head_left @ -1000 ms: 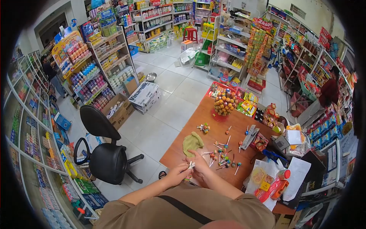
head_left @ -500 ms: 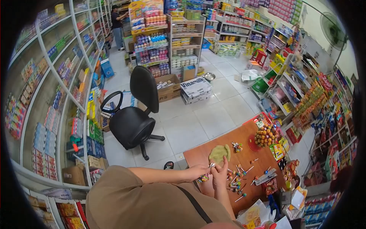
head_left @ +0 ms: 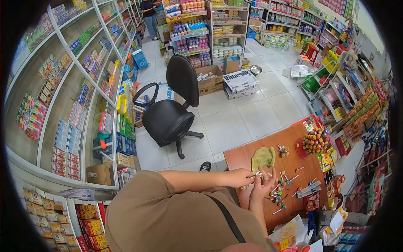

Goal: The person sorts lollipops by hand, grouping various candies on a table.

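Observation:
My left hand (head_left: 238, 178) is closed round a few lollipops. Their white sticks (head_left: 257, 173) poke out towards the other hand, and colourful wrapped heads (head_left: 243, 187) show below the fist. My right hand (head_left: 262, 185) meets the stick ends, thumb and fingers pinched on them, with other fingers curved upward. Just beyond the hands a crumpled green cloth (head_left: 263, 158) lies on the wooden table (head_left: 243, 155). Several loose lollipops (head_left: 279, 194) are scattered to the right of my right hand. A small cluster of lollipops (head_left: 283, 150) sits beside the cloth.
A round lollipop display (head_left: 315, 142) on a red base stands at the table's right. A black office chair (head_left: 170, 122) is beyond the table, near a Vinamilk carton (head_left: 240, 82). Glass-fronted shelves (head_left: 79, 105) line the left side. Another person (head_left: 150, 19) stands far back.
The view has shifted, so the scene sits further right and lower. My right index finger, stretched out before, is now bent beside the sticks. The lollipops stay in my left hand.

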Available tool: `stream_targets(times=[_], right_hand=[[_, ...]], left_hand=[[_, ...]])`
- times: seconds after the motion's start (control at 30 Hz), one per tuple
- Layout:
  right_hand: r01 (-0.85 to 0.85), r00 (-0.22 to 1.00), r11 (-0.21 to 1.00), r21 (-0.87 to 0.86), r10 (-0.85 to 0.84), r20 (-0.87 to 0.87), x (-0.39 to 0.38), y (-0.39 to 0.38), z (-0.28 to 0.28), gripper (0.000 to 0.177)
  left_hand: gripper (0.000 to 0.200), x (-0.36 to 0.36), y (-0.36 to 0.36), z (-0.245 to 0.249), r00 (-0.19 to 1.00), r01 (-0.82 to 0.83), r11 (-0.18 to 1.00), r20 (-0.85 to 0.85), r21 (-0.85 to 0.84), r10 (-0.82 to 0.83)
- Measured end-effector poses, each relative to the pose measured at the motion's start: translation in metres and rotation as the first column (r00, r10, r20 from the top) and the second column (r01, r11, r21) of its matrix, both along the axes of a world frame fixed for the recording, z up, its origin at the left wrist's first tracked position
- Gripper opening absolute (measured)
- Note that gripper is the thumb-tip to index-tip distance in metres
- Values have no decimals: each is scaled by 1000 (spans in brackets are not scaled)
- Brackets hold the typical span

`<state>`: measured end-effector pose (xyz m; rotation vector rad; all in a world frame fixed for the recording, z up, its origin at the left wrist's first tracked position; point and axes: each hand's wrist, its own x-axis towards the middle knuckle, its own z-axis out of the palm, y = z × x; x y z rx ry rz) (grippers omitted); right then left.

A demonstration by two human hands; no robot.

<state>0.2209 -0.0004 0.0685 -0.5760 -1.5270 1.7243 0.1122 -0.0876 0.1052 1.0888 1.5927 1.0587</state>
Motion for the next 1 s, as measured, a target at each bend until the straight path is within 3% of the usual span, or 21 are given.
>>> stream_targets(times=[0.07, 0.1, 0.2, 0.3, 0.4, 0.5, 0.6, 0.67, 0.73, 0.8, 0.87, 0.93, 1.0], right_hand=[[-46, 998, 996, -81, 49, 28, 5, -2, 10, 63], [-86, 994, 996, 3, 85, 73, 6, -1, 9, 63], [-216, 961, 958, 190, 175, 213, 16, 8, 3, 64], [-341, 912, 891, 301, 235, 337, 22, 13, 4, 63], [-113, 991, 915, 387, 74, 112, 25, 7, -4, 66], [24, 1000, 955, 296, -21, -15, 24, 0, 0, 69], [-299, 913, 942, 152, 236, 334, 31, 14, 13, 68], [-434, 803, 891, 136, 314, 506, 35, 23, 3, 69], [-504, 785, 838, 208, 344, 515, 36, 25, 29, 67], [-512, 814, 830, 221, 387, 434, 38, 30, 38, 66], [-539, 800, 816, 210, 418, 430, 40, 26, 42, 65], [-442, 853, 897, -30, 430, 297, 35, 30, 36, 67], [-416, 869, 888, -198, 452, 202, 38, 37, 29, 68]], left_hand=[[25, 4, -3, 3, 999, -6, 999, -41, -34, 5], [24, 4, -6, 5, 998, -10, 998, -63, -55, 6], [24, 3, -15, -1, 840, 108, 994, -532, -31, -108], [24, -1, -16, 15, 798, 191, 965, -544, -182, -260], [24, -3, -6, 42, 895, 262, 942, -313, -212, -319], [24, -1, 3, 29, 903, 333, 925, -221, -182, -369], [21, 8, -3, 12, 830, 245, 942, -452, -231, -327], [18, 10, -8, -15, 712, 323, 945, -643, -56, -281], [16, 12, -6, 13, 602, 384, 921, -774, 68, -195], [17, 14, -1, 38, 509, 381, 924, -827, -30, -237], [17, 18, 1, 29, 528, 413, 905, -836, 98, -151], [17, 21, 4, 29, 563, 450, 879, -814, 159, -141], [16, 21, 2, 43, 599, 472, 867, -780, 161, -181]])
